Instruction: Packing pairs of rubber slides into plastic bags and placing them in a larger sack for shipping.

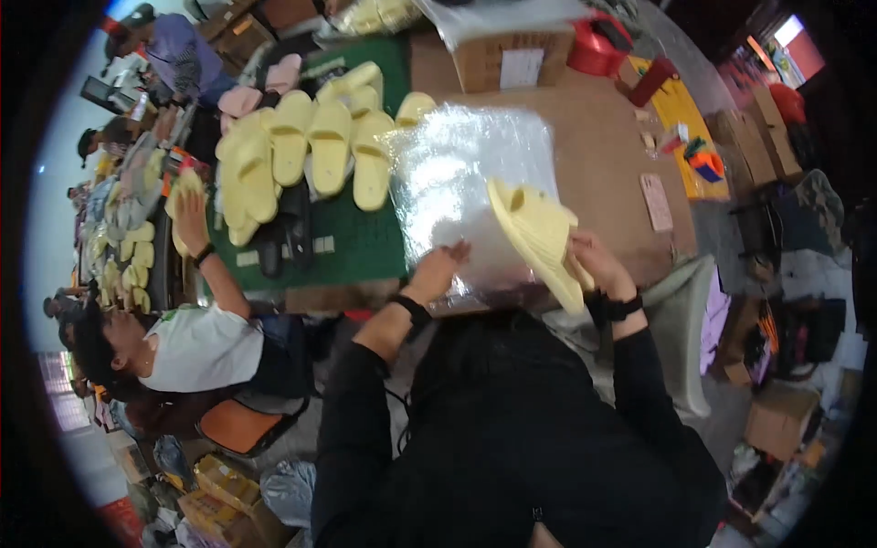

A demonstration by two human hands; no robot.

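My right hand (598,262) is closed round a pair of pale yellow slippers (534,228), held tilted above the right part of a stack of clear plastic bags (448,155). The slippers have a ribbed surface, and their inner sides are partly hidden. Near the front edge of the stack is my left hand (440,272), its fingertips apart over the shiny plastic; whether they press on it is hard to tell. To the left, more yellow slippers (329,142) lie in a heap on a green cutting mat (365,251).
A cardboard box (516,59), red tape roll (598,44) and red cylinder (652,80) stand at the back. On the right lies a pink phone (655,203). Black slippers (294,224) rest on the mat. A co-worker (201,352) sits at left, one hand on yellow slippers.
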